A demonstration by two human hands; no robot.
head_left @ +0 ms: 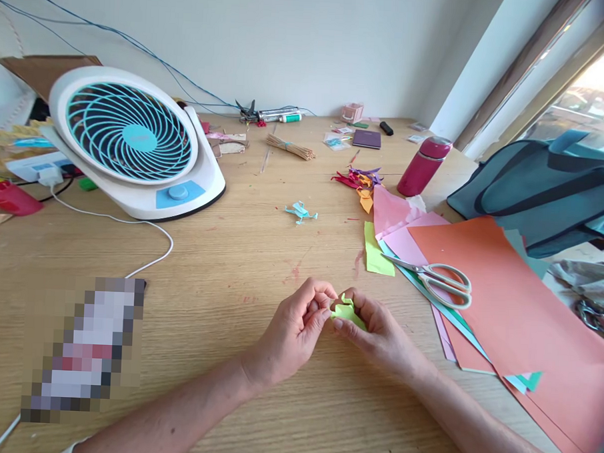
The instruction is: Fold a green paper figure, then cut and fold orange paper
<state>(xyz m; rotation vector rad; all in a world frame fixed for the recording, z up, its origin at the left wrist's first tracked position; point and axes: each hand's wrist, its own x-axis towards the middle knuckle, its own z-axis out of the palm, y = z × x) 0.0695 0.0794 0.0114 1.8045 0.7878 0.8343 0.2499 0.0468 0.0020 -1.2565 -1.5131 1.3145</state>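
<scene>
A small lime-green folded paper figure (pixel 347 313) is between my two hands, just above the wooden table (pixel 215 389). My left hand (pixel 298 320) pinches a thin tip of it between thumb and forefinger. Around its body, the thumb and fingers of my right hand (pixel 372 323) are closed, hiding part of the paper. Beyond my hands lies a light-blue folded paper figure (pixel 300 212). A flat lime-green paper piece (pixel 378 250) rests to the upper right, and scissors (pixel 437 279) lie on the stacked coloured sheets (pixel 461 247).
At the left stand a white fan (pixel 140 139) and a pixelated object (pixel 84 350) with a white cable. Colourful folded paper pieces (pixel 361 182), a dark-red bottle (pixel 425 165) and a blue bag (pixel 544 187) are at the right. A bundle of sticks (pixel 290 147) lies farther back.
</scene>
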